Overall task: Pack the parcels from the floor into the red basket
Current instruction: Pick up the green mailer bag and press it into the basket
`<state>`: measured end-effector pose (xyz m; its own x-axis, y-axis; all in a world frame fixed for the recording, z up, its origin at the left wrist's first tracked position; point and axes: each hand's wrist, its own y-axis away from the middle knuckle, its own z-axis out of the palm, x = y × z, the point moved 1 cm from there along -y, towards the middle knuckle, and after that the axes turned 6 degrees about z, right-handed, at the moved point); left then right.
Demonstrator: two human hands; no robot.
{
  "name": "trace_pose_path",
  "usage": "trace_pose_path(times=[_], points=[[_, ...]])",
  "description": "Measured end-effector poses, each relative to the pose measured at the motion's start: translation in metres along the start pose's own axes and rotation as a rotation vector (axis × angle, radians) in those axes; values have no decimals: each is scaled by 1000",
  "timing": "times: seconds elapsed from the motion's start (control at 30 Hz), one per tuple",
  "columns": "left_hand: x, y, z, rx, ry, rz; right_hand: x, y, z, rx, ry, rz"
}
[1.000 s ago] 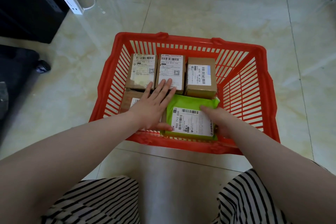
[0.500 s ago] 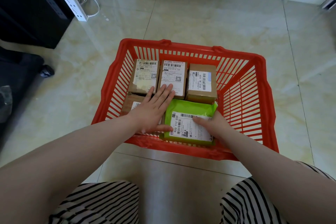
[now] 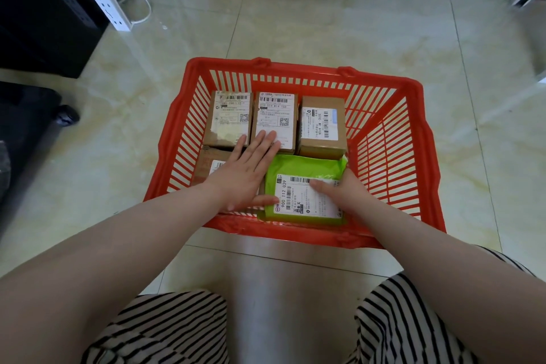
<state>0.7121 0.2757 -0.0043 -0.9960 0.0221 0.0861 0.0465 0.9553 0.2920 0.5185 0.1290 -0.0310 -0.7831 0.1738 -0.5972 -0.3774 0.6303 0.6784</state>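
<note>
The red slatted plastic basket [image 3: 393, 139] sits on the tiled floor [image 3: 325, 26]. Three brown cardboard boxes [image 3: 276, 121] line its 12 o'clock side; the green plastic mailer [image 3: 298, 168] lies at 6. Both hands flat, fingers spread: left [image 3: 245, 174] at 9, right [image 3: 342, 192] pressing the mailer

red basket [image 3: 393, 156] right side open, parcels [image 3: 274, 121] fill the left

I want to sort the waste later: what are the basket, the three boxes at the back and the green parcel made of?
Red basket: glossy moulded plastic, slotted walls. Back boxes: apparently matt brown cardboard, paper labels. Green parcel: probably plastic film; it wrinkles.
</note>
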Motion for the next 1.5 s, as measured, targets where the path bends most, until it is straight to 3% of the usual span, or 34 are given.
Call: trace_pose_path(times=[0.17, 1.27, 1.5], points=[[-2, 1, -1, 11, 8, 13, 2, -4, -3, -97, -95, 86], [-6, -5, -9, -4, -4, 4, 38, -61, -12, -65, -117, 105], [-7, -7, -29, 13, 9, -45, -11, 1, -28, 49, -200, 172]])
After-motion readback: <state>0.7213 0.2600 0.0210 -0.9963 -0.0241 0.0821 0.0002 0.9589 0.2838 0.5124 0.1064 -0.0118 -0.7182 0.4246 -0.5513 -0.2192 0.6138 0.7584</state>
